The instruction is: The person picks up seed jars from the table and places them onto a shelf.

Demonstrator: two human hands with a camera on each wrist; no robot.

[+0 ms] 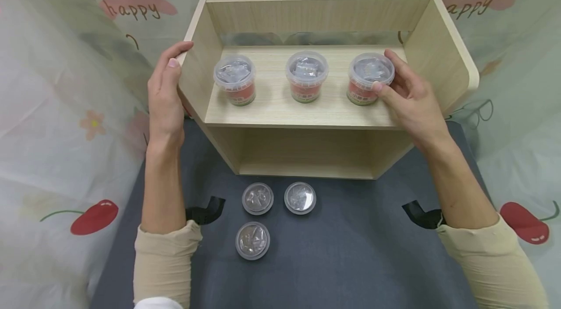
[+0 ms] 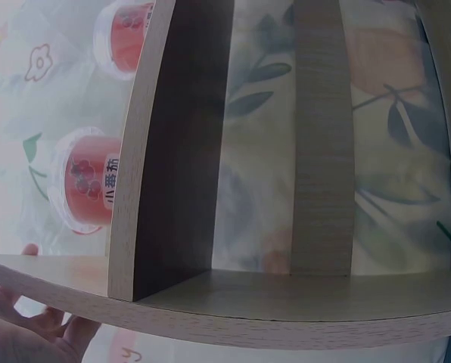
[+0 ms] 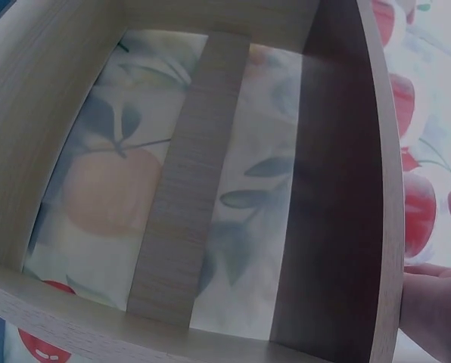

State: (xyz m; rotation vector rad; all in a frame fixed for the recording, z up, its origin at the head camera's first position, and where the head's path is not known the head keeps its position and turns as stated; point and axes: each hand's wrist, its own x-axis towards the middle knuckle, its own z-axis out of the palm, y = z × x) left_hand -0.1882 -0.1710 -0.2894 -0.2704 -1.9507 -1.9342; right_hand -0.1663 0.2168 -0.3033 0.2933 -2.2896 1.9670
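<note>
A two-tier wooden shelf unit (image 1: 285,114) stands in front of me. Three clear plastic cups with lids and red labels sit in a row on its upper board: a left cup (image 1: 235,80), a middle cup (image 1: 306,77) and a right cup (image 1: 370,79). My right hand (image 1: 412,99) pinches the right cup between thumb and fingers; its base is at the board. My left hand (image 1: 165,92) holds the front edge of the unit's left side panel. In the left wrist view, fingers (image 2: 40,333) show around that panel, and one cup (image 2: 89,181) shows its berry-printed label.
Three round clear-lidded containers lie on the dark table before the unit: one at the left (image 1: 257,198), one at the right (image 1: 300,198), one nearer (image 1: 252,241). The lower compartment (image 1: 307,153) has an open back. A printed curtain (image 1: 87,104) hangs around the table.
</note>
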